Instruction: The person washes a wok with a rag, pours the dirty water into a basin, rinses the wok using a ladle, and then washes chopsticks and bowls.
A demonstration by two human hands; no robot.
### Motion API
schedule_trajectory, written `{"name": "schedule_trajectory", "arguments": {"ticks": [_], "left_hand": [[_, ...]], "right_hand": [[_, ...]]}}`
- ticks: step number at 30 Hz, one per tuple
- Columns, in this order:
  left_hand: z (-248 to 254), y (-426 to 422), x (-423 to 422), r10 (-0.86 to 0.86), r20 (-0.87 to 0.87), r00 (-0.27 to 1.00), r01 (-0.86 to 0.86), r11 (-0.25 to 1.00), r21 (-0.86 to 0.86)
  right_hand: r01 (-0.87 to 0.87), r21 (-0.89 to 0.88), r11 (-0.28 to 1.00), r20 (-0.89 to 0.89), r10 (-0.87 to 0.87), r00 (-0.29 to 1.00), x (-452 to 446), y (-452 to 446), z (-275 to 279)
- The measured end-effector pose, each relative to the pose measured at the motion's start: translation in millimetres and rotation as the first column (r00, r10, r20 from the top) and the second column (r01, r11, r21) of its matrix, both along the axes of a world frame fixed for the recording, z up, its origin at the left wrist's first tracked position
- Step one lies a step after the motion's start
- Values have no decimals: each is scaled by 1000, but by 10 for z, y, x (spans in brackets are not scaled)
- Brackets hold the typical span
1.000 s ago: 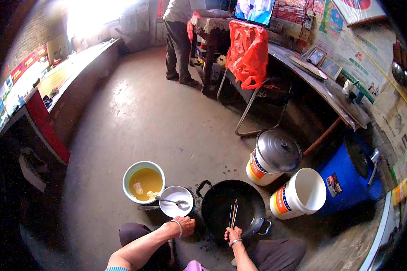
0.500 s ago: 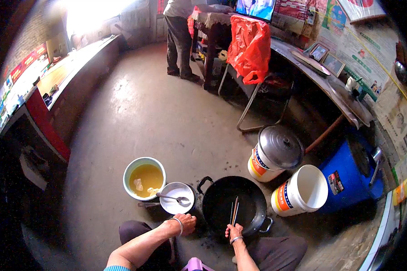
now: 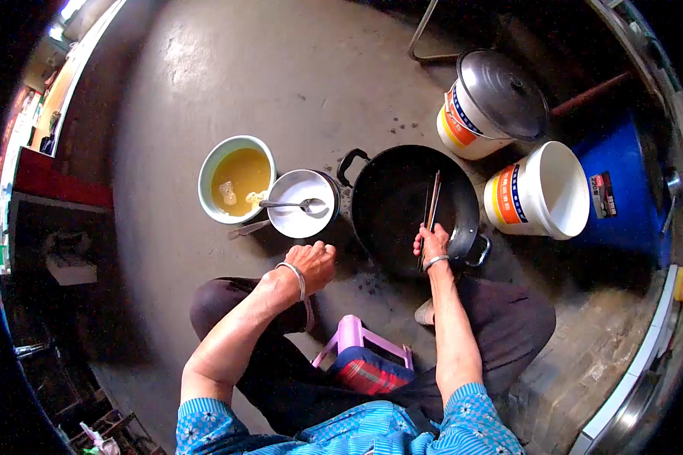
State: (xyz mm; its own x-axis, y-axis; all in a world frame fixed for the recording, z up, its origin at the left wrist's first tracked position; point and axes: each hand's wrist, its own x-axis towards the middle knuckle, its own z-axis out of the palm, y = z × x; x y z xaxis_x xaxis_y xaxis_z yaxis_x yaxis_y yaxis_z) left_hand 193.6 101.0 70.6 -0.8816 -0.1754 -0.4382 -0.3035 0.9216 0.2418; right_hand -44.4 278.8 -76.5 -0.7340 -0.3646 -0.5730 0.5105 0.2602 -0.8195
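Note:
My right hand grips long chopsticks by their lower part, over the near side of a black two-handled wok. The chopsticks point away from me across the wok. My left hand, with a bracelet at the wrist, is closed just in front of a white bowl. Whether its curled fingers hold anything is hidden. A metal spoon lies across that bowl. Left of it stands a pale green basin of yellowish liquid with pale lumps floating in it.
Right of the wok stand an open white bucket and a blue barrel. Behind them is a white bucket with a metal lid. Between my legs is a pink stool with a plaid cloth. A flat handle sticks out beside the bowl.
The view has tipped downward, so the vessels sit higher and my sleeves and the stool show. The person standing at the back is out of view. My right hand still holds the chopsticks.

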Motion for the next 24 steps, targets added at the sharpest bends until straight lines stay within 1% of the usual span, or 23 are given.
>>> {"name": "schedule_trajectory", "arguments": {"ticks": [1, 2, 3, 5, 7, 8, 9, 10, 11, 12, 13, 14, 15, 17, 19, 20, 21, 23, 24], "left_hand": [[45, 8, -38, -15, -9, 1000, 15, 1000, 13], [-58, 17, -38, -7, -9, 1000, 7, 1000, 8], [-57, 21, -58, -9, 2, 1000, 9, 1000, 15], [2, 42, -94, -2, -44, 999, 4, 999, 34], [9, 49, -113, -4, 2, 1000, 3, 999, 45], [31, 59, -114, -5, -6, 1000, 5, 999, 40], [41, 57, -110, -4, -8, 1000, 4, 999, 40], [0, 61, -102, -16, 43, 999, 15, 999, 30], [-10, 72, -109, -20, 49, 999, 18, 999, 33], [3, 77, -113, -23, 27, 999, 22, 999, 39], [15, 69, -111, -25, 6, 1000, 25, 999, 43], [17, 61, -118, -55, 34, 998, 54, 998, 39], [30, 74, -135, -56, 39, 998, 54, 998, 37], [65, 88, -164, -40, 24, 999, 38, 998, 58], [49, 96, -203, -40, 47, 998, 37, 996, 77], [45, 99, -219, -41, 35, 999, 39, 997, 71], [49, 92, -234, -42, 25, 999, 41, 997, 65], [68, 87, -277, -46, 52, 998, 42, 996, 73], [71, 81, -287, -47, 73, 996, 41, 995, 86]], "right_hand": [[-15, -15, 1000, 1, 15, 1000, -93, -1, 8], [-24, 11, 1000, -11, 24, 1000, -167, -16, -42], [-33, 39, 999, -17, 34, 999, -233, -43, -94], [-61, 113, 992, -32, 65, 997, -355, -77, -212], [-94, 230, 969, -108, 121, 987, -412, -114, -309], [-90, 230, 969, -105, 117, 988, -479, -69, -559], [-121, 355, 927, -325, 244, 914, -578, 10, -1002], [-127, 415, 901, -417, 313, 853, -607, 28, -1111], [-115, 479, 870, -500, 378, 779, -634, 43, -1212], [-130, 667, 734, -485, 560, 671, -617, 12, -1073], [-112, 820, 561, -420, 723, 549, -588, -52, -869], [-202, 839, 506, -288, 727, 624, -591, -141, -652], [-193, 872, 449, -268, 770, 579, -655, -142, -727], [-97, 873, 478, -348, 749, 564, -559, -324, -499], [-41, 922, 385, -331, 838, 434, -388, -558, -464], [-1, 908, 418, -395, 859, 326, -292, -594, -752], [-56, 916, 397, -379, 902, 205, -187, -639, -736], [-241, 939, 246, -231, 969, 89, -184, -637, -664], [-116, 953, 279, -269, 959, 92, -276, -589, -755]]}}
